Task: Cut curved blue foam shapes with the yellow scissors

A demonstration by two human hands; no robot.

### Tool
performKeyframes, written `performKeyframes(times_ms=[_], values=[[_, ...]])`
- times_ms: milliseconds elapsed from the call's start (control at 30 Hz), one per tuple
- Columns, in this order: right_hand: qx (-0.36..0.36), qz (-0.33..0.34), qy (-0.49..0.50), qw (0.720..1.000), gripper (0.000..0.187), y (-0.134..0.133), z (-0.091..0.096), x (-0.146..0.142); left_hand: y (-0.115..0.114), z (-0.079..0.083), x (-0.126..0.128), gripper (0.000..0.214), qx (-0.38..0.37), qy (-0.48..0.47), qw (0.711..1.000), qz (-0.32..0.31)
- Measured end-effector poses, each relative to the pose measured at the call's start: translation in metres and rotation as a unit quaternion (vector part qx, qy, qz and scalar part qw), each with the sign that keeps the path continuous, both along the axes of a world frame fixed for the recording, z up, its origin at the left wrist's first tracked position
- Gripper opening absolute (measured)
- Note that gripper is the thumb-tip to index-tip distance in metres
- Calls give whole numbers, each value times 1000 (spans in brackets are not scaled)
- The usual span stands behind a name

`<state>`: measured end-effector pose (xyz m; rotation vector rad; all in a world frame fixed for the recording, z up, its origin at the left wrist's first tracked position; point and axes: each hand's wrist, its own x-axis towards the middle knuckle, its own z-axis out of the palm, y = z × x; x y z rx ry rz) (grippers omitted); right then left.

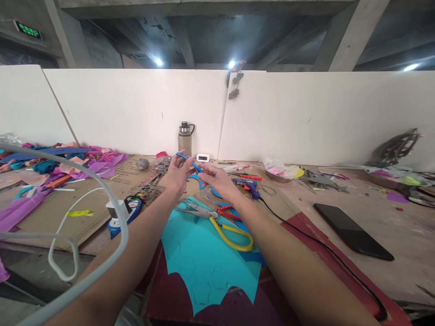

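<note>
Right of hands (177, 178) (219, 179), bowl (276, 178) of scraps (284, 172)

Lidded bottle (185, 139) near white clock (203, 157), black phone (352, 231)

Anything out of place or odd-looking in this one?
Yes: the white cable loops across the left of the view, in front of the left forearm, which looks intrusive. The teal sheet has bites out of its lower edge, but their smooth curves suggest cutting rather than damage. No spill is visible.
</note>
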<state>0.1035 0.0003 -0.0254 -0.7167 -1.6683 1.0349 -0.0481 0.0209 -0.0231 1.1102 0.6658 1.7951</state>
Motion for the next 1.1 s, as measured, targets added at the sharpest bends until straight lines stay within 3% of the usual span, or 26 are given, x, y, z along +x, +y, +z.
performKeyframes(times_ms=[133,300,433,800,1100], values=[[-66,-3,35,997,42,3,-2,0,2,-2,-1,50,3,-10,1000,23],[-68,-34,34,997,40,13,-12,0,4,-4,-2,47,2,-13,999,46],[-88,-13,54,995,33,15,-12,1,4,-4,-2,46,-4,-21,999,28],[-57,-20,15,998,34,9,-7,-1,7,-9,-2,52,-44,-59,997,-36],[66,-79,-31,994,41,13,-19,-8,6,-7,1,51,-59,-118,989,-65]])
